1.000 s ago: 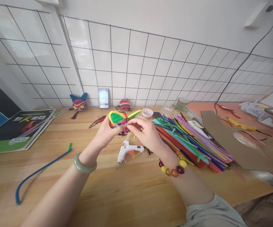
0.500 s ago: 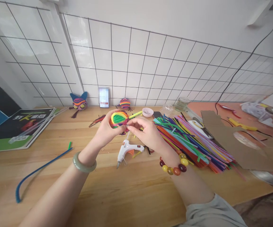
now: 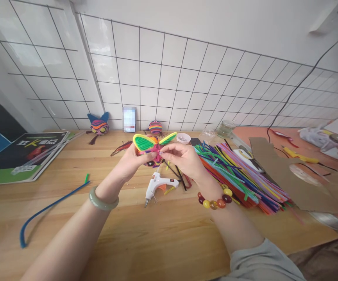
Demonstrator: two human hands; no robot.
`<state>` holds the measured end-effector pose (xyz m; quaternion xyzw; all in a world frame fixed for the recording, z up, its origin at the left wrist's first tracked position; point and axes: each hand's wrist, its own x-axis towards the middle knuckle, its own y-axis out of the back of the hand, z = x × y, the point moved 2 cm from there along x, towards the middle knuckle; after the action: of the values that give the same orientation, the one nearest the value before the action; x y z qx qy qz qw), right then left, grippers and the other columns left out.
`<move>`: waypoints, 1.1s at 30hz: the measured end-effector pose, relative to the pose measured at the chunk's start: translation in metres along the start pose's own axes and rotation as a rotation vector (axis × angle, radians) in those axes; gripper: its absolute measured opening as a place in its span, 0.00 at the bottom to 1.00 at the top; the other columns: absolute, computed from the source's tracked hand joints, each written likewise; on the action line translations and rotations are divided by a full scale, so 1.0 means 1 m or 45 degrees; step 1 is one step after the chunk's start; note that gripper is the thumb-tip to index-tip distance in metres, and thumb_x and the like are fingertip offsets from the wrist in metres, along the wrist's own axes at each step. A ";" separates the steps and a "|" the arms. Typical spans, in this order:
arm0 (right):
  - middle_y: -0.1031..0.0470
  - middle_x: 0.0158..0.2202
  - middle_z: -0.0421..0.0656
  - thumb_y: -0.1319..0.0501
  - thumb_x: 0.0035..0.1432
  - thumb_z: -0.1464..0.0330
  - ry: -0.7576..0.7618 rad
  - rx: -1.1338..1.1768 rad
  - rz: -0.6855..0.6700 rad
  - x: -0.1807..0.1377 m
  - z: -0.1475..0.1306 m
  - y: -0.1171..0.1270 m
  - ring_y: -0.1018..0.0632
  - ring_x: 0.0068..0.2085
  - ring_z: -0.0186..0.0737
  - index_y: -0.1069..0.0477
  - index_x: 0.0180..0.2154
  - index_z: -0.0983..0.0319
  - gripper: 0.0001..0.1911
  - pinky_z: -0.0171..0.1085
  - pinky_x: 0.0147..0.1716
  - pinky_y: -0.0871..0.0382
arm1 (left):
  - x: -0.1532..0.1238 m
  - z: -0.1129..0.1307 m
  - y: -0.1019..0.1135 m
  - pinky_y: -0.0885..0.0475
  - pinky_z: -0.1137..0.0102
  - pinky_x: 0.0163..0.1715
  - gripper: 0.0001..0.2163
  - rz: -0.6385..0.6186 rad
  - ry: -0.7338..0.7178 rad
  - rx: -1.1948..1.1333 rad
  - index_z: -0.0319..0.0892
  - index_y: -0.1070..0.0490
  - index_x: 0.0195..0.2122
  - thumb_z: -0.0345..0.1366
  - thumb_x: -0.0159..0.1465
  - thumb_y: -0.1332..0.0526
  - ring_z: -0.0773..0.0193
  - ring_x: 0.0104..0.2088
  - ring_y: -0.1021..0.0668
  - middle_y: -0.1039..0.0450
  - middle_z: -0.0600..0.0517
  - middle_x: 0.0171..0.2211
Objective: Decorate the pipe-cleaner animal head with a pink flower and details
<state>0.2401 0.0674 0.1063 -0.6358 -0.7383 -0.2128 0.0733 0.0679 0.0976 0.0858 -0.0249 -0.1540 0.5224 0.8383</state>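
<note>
A colourful pipe-cleaner figure (image 3: pixel 142 143) with two green, yellow-edged ears is held up over the middle of the table. My left hand (image 3: pixel 127 163) grips its left side, thumb across the front. With thumb and index finger pressed together, my right hand (image 3: pixel 182 159) pinches at the pink middle of the figure's front; any small piece between those fingertips is too hidden to tell. Part of the figure's lower body is covered by my fingers. Just below the hands lies a white glue gun (image 3: pixel 161 182), nozzle pointing toward me.
A heap of coloured pipe cleaners (image 3: pixel 239 171) lies right of my hands, by cardboard (image 3: pixel 286 175). Behind stand a blue-eared figure (image 3: pixel 99 125), a phone (image 3: pixel 129 119), a striped ball (image 3: pixel 155 127) and a pink bowl (image 3: pixel 183 138). A blue pipe cleaner (image 3: pixel 48 205) and a book (image 3: pixel 25 156) lie left.
The figure has been turned in my hands, so both green ears and its front now show. Both hands stay over about the same spot.
</note>
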 end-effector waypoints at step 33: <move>0.20 0.38 0.42 0.33 0.55 0.61 0.058 0.034 0.039 -0.002 0.009 -0.008 0.22 0.41 0.39 0.19 0.38 0.56 0.09 0.40 0.44 0.25 | 0.001 0.000 0.003 0.30 0.70 0.32 0.10 0.004 -0.041 0.311 0.40 0.26 0.37 0.39 0.57 0.34 0.62 0.33 0.25 0.25 0.50 0.33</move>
<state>0.2337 0.0685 0.0957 -0.6410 -0.7293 -0.2164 0.1018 0.0660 0.0998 0.0850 0.0856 -0.1026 0.5389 0.8317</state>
